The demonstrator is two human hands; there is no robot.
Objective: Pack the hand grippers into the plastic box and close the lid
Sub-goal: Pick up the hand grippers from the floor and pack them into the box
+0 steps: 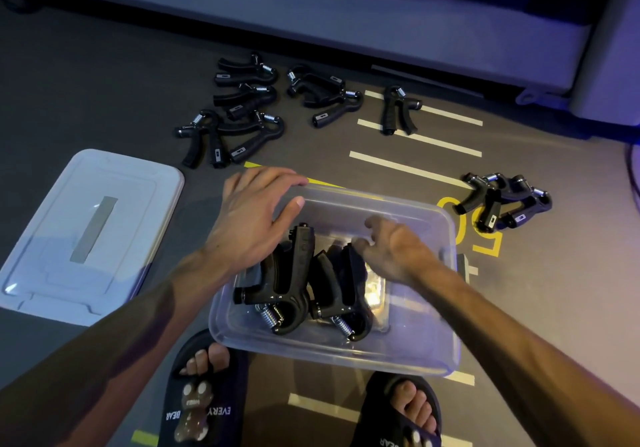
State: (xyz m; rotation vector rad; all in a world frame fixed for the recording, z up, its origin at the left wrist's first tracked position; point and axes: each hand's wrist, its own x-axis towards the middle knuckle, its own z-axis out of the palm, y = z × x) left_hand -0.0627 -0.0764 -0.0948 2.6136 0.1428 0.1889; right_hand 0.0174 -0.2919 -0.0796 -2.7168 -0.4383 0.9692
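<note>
Two sandalled feet point(207, 387) are seen nearest, at the bottom edge. The floor mat point(86, 82) is covered with painted lines. The lid point(83, 235) lies off, left of the plastic box point(446, 311), which sits open in front of the feet. Two hand grippers point(294, 283) are already placed inside; loose grippers point(242, 114) are scattered beyond, and a smaller pile point(502, 200) is seen right. The box's far rim is steadied by the left hand point(249, 218), fingers straight and together. The right hand point(394, 249) is blurred inside the box; finger state cannot be told. Packing is judged early; next, a loose gripper must be fetched.
</note>
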